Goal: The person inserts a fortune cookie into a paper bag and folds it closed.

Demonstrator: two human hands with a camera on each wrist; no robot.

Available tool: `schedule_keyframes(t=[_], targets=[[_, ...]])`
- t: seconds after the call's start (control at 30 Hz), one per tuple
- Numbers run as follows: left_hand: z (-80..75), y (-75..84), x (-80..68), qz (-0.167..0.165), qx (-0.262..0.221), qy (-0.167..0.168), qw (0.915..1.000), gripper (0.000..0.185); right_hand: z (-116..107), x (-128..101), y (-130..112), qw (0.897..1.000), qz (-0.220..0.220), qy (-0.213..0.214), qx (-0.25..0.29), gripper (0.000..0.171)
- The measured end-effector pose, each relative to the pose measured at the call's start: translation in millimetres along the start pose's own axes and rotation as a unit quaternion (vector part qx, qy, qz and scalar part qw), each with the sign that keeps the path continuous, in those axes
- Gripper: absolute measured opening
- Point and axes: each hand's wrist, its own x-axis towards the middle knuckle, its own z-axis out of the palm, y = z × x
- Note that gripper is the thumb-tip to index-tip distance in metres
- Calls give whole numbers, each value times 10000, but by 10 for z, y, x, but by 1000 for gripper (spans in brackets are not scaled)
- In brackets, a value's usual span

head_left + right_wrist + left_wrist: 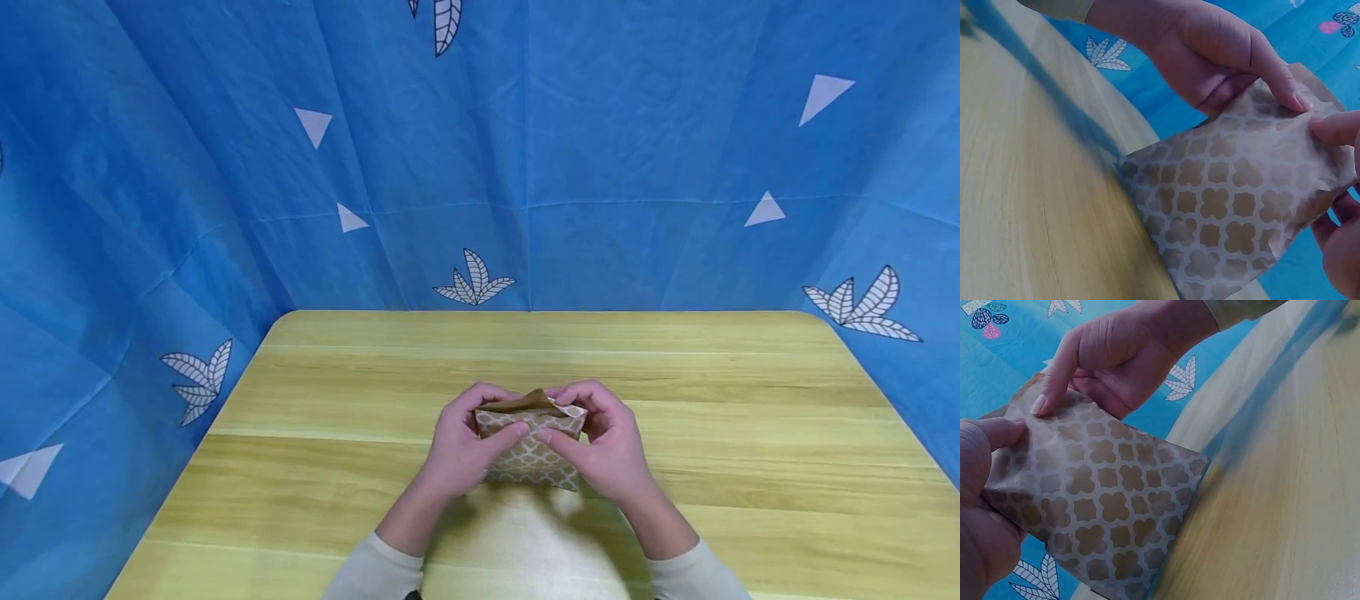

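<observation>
Brown patterned bag [529,467] extends below left grip [458,446] and right grip [615,446], both pinching its mouth.

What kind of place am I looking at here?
Probably a makeshift indoor workspace, perhaps for filming: a blue leaf-print cloth hangs around a wood-grain table, and a patterned paper bag is being held there.

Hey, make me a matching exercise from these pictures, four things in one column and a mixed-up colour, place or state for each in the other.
1. Patterned paper bag
2. Wood-grain table
3. Leaf-print cloth
4. Sleeves

A. Blue, behind the table
B. Whitish, on the forearms
C. Held by left hand and right hand
D. Yellowish, beneath the hands

Pairs: 1-C, 2-D, 3-A, 4-B
</observation>
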Motion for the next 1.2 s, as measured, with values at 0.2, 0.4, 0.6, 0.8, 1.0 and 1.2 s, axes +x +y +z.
schedule_keyframes(t=[0.2, 0.4, 0.6, 0.8, 1.0, 1.2], targets=[[18, 4, -12, 160, -27, 82, 9998, 18, 5, 4, 1, 9999, -108, 8, -118, 36], [4, 15, -20, 242, 132, 191, 9994, 11, 18, -1, -8, 9990, -112, 129, -424, 28], [-8, 31, -12, 319, 331, 183, 9988, 10, 31, 5, 1, 9987, -167, 225, -424, 25], [-15, 101, 2, 273, 485, -70, 9984, 20, 39, 0, 8, 9987, -265, 252, -343, 26], [-14, 126, 14, 455, 802, -177, 9956, 25, 40, 12, 4, 9992, -267, 207, -198, 25], [-6, 101, 10, 597, 597, -99, 9964, 22, 48, 37, 0, 9998, -164, -34, -60, 22]])
